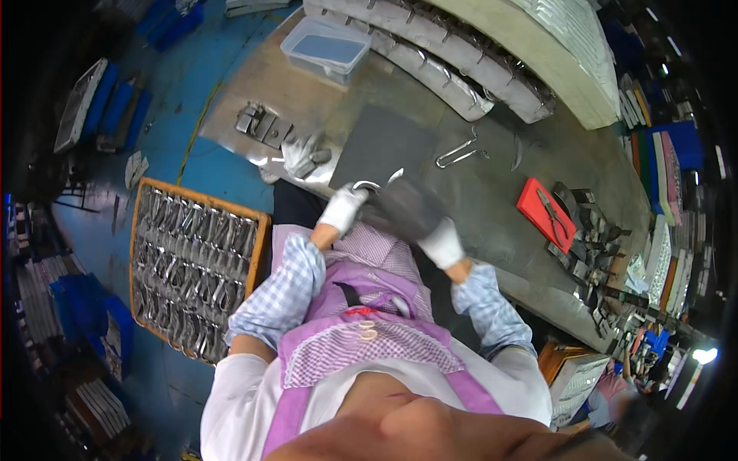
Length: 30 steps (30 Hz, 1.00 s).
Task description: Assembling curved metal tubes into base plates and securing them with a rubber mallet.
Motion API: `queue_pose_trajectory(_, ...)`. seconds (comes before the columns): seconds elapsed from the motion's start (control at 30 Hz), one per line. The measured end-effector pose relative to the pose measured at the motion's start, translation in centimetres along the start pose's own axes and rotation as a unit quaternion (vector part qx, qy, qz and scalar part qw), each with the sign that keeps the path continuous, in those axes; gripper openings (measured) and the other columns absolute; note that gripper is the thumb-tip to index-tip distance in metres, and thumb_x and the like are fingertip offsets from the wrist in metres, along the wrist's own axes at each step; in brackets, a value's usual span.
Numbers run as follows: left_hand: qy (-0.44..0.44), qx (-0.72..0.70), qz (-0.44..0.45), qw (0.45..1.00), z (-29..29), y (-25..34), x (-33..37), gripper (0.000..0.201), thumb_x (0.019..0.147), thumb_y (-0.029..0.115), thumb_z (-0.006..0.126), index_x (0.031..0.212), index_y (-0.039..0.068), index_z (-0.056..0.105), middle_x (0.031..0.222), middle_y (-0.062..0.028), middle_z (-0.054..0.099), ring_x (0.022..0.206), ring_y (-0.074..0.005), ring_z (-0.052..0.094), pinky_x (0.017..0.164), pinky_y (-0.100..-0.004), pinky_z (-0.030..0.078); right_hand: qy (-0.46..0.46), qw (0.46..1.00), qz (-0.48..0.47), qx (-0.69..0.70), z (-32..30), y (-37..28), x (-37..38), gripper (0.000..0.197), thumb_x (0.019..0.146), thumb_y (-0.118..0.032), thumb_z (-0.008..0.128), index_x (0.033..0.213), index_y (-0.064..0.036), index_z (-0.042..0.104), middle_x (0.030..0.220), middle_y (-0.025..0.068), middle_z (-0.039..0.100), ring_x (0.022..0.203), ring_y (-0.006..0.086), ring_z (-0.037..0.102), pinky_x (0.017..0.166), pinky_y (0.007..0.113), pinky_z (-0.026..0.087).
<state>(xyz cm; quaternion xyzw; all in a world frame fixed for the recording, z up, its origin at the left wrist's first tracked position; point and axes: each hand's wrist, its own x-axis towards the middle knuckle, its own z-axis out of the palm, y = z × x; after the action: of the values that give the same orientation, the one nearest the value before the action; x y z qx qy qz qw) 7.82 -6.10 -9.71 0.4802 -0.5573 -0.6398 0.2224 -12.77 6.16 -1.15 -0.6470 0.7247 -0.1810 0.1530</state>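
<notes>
My left hand [344,207], in a white glove, is closed on a shiny curved metal piece [367,184] just over the near edge of the table. My right hand [443,244], also gloved in white, grips what looks like a dark grey cloth [403,206]. Motion blurs the cloth, and it covers the right fingers and part of the metal piece. Beyond both hands lies a dark grey mat [384,146]. A bent, U-shaped metal piece [461,150] rests on the tabletop right of the mat.
Left of me, a wood-framed tray [264,253] carries rows of metal pieces. Crumpled gloves [306,156] and metal blocks [263,125] lie at the table's left. A clear plastic box [326,48] and padded racks [438,73] stand behind. Pliers [552,215] rest on a red tray [536,206].
</notes>
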Motion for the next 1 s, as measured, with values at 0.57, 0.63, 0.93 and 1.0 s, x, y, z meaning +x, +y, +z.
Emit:
queue_pose_trajectory(0.57,0.051,-0.190,0.036,0.980,-3.0,1.3,-5.9,0.044,0.100,0.040,0.052,0.092,-0.001,0.066,0.068,-0.0012,0.059,0.055,-0.0074,0.051,0.048,-0.0213,0.036,-0.003,0.986,0.164,-0.015,9.0,-5.6,4.4,0.056,0.084,-0.029,0.069,0.135,-0.0114,0.054,0.105,0.0189,0.070,0.090,0.0335,0.069,0.077,0.042,0.054)
queue_pose_trajectory(0.63,0.029,-0.323,-0.034,0.945,-4.1,0.0,-5.9,0.035,0.099,0.031,0.054,0.091,-0.001,0.067,0.064,0.0018,0.054,0.051,-0.0041,0.044,0.046,-0.0210,0.032,-0.045,0.969,0.157,0.183,7.2,-8.1,3.2,0.056,0.087,-0.023,0.068,0.139,-0.0108,0.053,0.099,0.0189,0.070,0.085,0.0259,0.071,0.074,0.036,0.054)
queue_pose_trajectory(0.93,0.098,-0.300,0.033,0.948,-6.6,-0.6,-6.3,0.027,0.093,0.021,0.060,0.089,-0.003,0.071,0.071,0.0000,0.060,0.062,-0.0055,0.051,0.055,-0.0242,0.040,-0.077,0.939,0.159,0.297,4.0,-18.0,5.6,0.060,0.083,-0.008,0.065,0.141,-0.0127,0.052,0.075,0.0074,0.067,0.064,0.0097,0.062,0.066,0.027,0.052)
queue_pose_trajectory(1.0,0.135,-0.217,0.131,0.958,-7.2,-1.3,-6.3,0.019,0.088,0.010,0.060,0.096,-0.004,0.072,0.082,-0.0051,0.068,0.073,-0.0109,0.060,0.064,-0.0263,0.047,-0.066,0.935,0.158,0.310,4.6,-18.2,5.5,0.060,0.083,-0.008,0.065,0.141,-0.0127,0.051,0.074,0.0064,0.067,0.065,0.0085,0.061,0.066,0.026,0.052)
